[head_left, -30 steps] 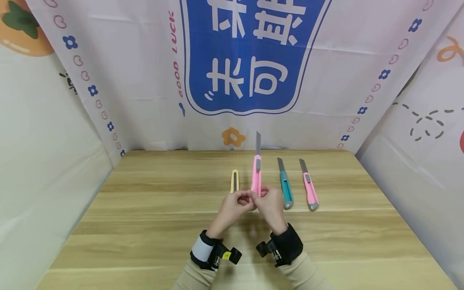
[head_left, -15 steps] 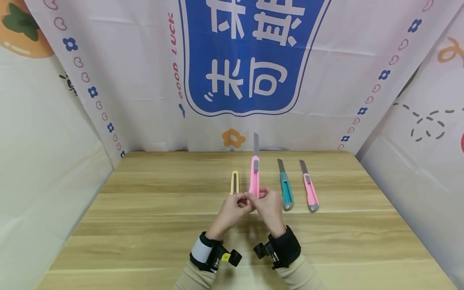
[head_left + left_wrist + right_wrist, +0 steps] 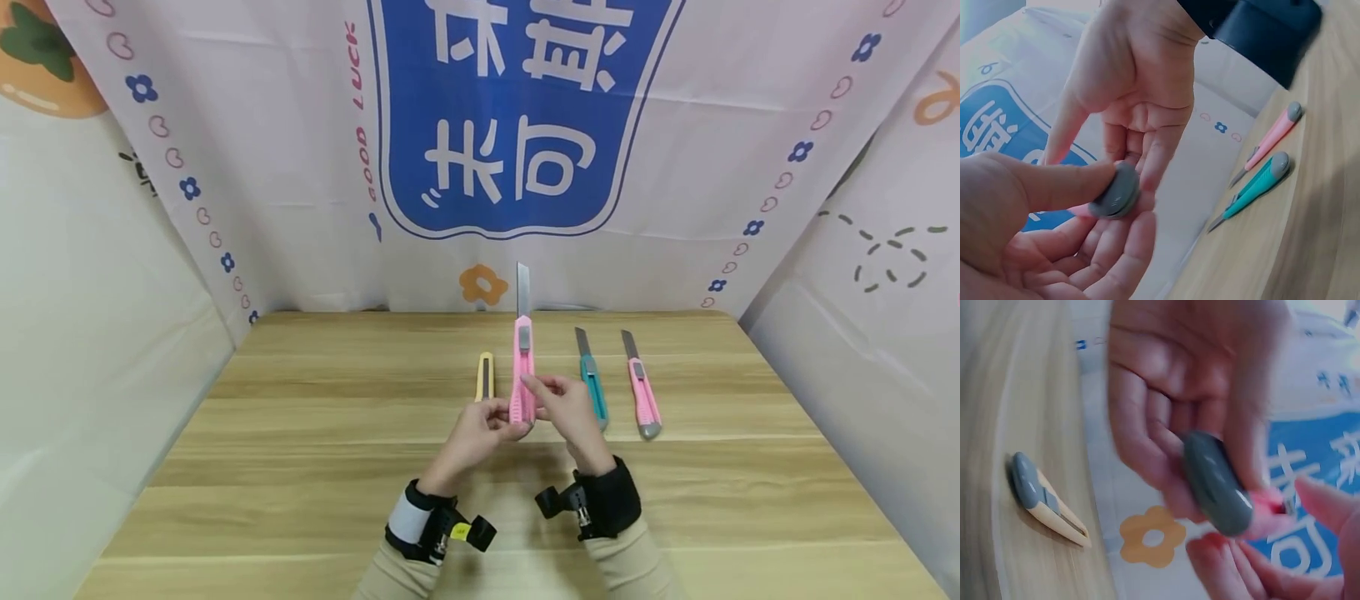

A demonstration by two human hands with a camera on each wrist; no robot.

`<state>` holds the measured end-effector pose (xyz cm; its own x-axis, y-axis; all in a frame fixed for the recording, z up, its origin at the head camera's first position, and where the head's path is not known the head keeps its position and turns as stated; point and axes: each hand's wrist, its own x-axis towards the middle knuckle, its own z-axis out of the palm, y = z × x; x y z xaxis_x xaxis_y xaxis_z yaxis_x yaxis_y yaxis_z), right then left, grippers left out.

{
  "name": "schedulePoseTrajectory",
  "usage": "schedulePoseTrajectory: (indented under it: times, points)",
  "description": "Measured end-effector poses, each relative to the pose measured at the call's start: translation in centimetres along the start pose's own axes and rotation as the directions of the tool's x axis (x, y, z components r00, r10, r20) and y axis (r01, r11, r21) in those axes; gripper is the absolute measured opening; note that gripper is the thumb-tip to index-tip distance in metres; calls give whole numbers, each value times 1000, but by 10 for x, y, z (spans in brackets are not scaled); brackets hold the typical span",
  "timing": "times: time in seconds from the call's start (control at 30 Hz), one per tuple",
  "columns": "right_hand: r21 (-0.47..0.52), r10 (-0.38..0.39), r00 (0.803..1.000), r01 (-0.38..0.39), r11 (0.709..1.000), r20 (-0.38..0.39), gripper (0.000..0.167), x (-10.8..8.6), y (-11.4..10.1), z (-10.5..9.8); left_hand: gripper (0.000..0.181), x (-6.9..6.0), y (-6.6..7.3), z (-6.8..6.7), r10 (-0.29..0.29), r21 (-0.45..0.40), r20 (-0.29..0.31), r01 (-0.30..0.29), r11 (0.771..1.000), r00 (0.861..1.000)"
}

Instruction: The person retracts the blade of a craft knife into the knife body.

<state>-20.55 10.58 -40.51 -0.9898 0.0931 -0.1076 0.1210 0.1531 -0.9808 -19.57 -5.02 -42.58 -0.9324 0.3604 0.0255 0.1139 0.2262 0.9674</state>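
**Pink snap-off cutter (image 3: 522,357) being held above a wood-grain worktop (image 3: 315,475)**

At left, the left hand (image 3: 477,433) is pinching the cutter's grey-capped end between thumb and fingers. Behind it, a yellow utility knife (image 3: 486,373) is lying near mid-width, pointing toward the back edge. The held cutter is standing nearly upright, its extended blade overlapping that edge in the head view. The right hand (image 3: 568,412) is gripping the handle narrowly, thumb in front. Farther right, a teal snap-off cutter (image 3: 592,387) and a second pink snap-off cutter (image 3: 642,393) are lying apart, blades pointing toward the back edge.
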Motion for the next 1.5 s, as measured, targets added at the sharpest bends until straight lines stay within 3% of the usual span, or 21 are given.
schedulePoseTrajectory:
  times: [0.17,0.3,0.63,0.9,1.2,1.5]
  points:
    - [180,-5,990,-21,983,139,49,8,-1,-16,30,-2,-1,2,-52,-19,101,54,998,994]
    - [259,-45,982,-4,966,183,48,11,-1,-23,29,-2,-3,6,-86,-27,161,91,995,983]
    - [315,16,997,-41,948,81,30,7,-1,-16,24,-5,-4,6,-146,21,244,146,989,959]
    - [295,33,998,-47,954,52,42,5,-1,-10,26,-6,0,4,-138,39,315,132,990,939]
    - [347,-13,1000,8,938,11,33,4,-2,-7,23,-7,1,8,-115,34,339,110,993,934]
    - [336,-20,1000,13,942,17,40,1,-4,-7,22,-8,2,9,-119,46,352,110,993,929]
